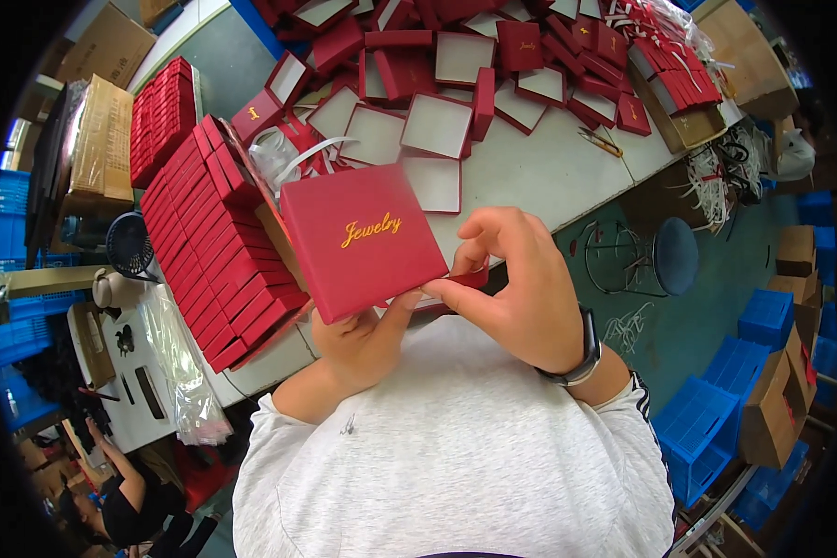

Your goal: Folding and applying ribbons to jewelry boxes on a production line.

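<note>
A square red jewelry box [363, 237] with gold script on its lid is tilted up in front of my chest. Its near edge rests in my left hand [358, 349], whose fingers go out of sight underneath and whose thumb presses the lower edge. At the box's near right corner, my right hand [521, 288] pinches a short red ribbon [470, 278] between thumb and fingers. A dark watch is on the right wrist. Just beyond the box lie white and red ribbons [312, 158] and open red box halves [437, 126] with white insides.
Stacked red boxes [209, 251] fill the left of the white table [521, 172]. More loose box parts pile up at the back. Yellow-handled snips [602, 141] lie near the right edge. A blue stool [676, 256] and blue crates [707, 409] stand to the right. Another person [126, 498] is at lower left.
</note>
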{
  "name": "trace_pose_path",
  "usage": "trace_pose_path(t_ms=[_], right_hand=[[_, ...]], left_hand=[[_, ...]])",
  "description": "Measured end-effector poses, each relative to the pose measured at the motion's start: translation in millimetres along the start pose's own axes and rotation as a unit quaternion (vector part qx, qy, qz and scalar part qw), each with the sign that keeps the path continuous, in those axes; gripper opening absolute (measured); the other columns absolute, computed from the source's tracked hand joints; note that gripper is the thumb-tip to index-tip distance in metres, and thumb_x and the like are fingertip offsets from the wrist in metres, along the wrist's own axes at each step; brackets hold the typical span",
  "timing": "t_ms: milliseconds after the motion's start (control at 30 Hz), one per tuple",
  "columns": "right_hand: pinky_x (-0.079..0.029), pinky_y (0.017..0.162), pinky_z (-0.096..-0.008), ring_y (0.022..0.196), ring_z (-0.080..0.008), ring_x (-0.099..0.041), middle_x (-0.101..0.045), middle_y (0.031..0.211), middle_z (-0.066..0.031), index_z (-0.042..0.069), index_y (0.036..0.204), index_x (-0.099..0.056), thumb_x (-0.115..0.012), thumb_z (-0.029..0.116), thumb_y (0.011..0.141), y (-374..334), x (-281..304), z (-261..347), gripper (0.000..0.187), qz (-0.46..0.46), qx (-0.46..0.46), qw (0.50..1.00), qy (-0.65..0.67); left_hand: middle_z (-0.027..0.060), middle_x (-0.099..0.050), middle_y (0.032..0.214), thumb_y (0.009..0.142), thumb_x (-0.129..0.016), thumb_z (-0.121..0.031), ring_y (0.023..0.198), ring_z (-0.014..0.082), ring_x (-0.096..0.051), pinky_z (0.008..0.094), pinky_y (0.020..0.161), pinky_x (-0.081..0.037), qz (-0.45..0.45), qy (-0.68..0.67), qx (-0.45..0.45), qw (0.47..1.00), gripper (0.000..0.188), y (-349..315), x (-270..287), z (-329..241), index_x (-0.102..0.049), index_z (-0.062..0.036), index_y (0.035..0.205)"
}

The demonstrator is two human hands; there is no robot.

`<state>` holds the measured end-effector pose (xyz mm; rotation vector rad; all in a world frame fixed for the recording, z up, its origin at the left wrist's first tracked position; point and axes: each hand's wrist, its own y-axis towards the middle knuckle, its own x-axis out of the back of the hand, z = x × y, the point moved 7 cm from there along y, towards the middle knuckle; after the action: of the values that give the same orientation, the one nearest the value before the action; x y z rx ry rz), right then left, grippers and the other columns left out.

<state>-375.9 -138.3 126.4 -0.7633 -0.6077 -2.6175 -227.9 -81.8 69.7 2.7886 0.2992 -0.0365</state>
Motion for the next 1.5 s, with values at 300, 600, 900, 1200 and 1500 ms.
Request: trace_pose_path(t_ms=[300,600,900,1200,1500], right_hand=[[-0.043,0.07,-0.0247,0.075,-0.0136,-0.056,-0.06,0.078,-0.0055,0.002,0.085,-0.059,-0.074,0.012,0.072,-3.5,-12.8,-47.6,0.022,0.135,-0.108,0.962,0.212],[-0.044,0.071,-0.0261,0.075,-0.0144,-0.057,-0.063,0.077,-0.0052,0.002,0.082,-0.064,-0.069,0.01,0.077,-9.1,-0.4,-56.2,0.01,0.104,-0.134,0.963,0.209],[-0.042,0.071,-0.0272,0.071,-0.0155,-0.056,-0.063,0.071,-0.0038,0.004,0.078,-0.066,-0.07,0.009,0.075,-6.9,7.3,-53.0,0.007,0.037,-0.069,0.989,0.121],[-0.044,0.06,-0.0252,0.068,-0.016,-0.056,-0.062,0.072,-0.005,0.002,0.08,-0.065,-0.072,0.005,0.071,-7.8,16.6,-35.6,0.012,0.019,-0.037,0.991,0.124],[-0.044,0.059,-0.0233,0.067,-0.016,-0.055,-0.061,0.083,-0.0058,0.004,0.1,-0.063,-0.07,0.003,0.072,-17.3,34.5,-15.2,0.029,0.016,0.007,1.0,-0.01]], left_hand=[[0.0116,-0.061,0.095,0.082,-0.059,0.003,0.078,0.015,-0.058,0.0262,0.075,-0.046,-0.12,-0.039,-0.07,0.99,0.027,7.1,28.2,-7.2,-0.049,0.0014,0.107],[0.0097,-0.06,0.092,0.084,-0.056,0.003,0.073,0.0142,-0.056,0.0259,0.07,-0.046,-0.109,-0.102,-0.008,0.989,0.024,14.1,21.5,-3.9,-0.049,0.002,0.107],[0.0115,-0.06,0.102,0.086,-0.056,-0.004,0.09,0.0172,-0.06,0.0307,0.081,-0.048,0.002,-0.238,0.019,0.971,0.028,13.5,4.5,-6.5,-0.047,0.0014,0.112],[0.0102,-0.061,0.104,0.087,-0.057,-0.006,0.094,0.0177,-0.06,0.032,0.086,-0.047,-0.011,-0.227,-0.008,0.974,0.028,19.0,14.4,-15.1,-0.048,0.001,0.113],[0.0108,-0.06,0.106,0.088,-0.053,0.0,0.095,0.0177,-0.059,0.0341,0.086,-0.048,-0.082,-0.115,-0.108,0.984,0.024,18.8,27.1,-23.2,-0.048,0.0006,0.111]])
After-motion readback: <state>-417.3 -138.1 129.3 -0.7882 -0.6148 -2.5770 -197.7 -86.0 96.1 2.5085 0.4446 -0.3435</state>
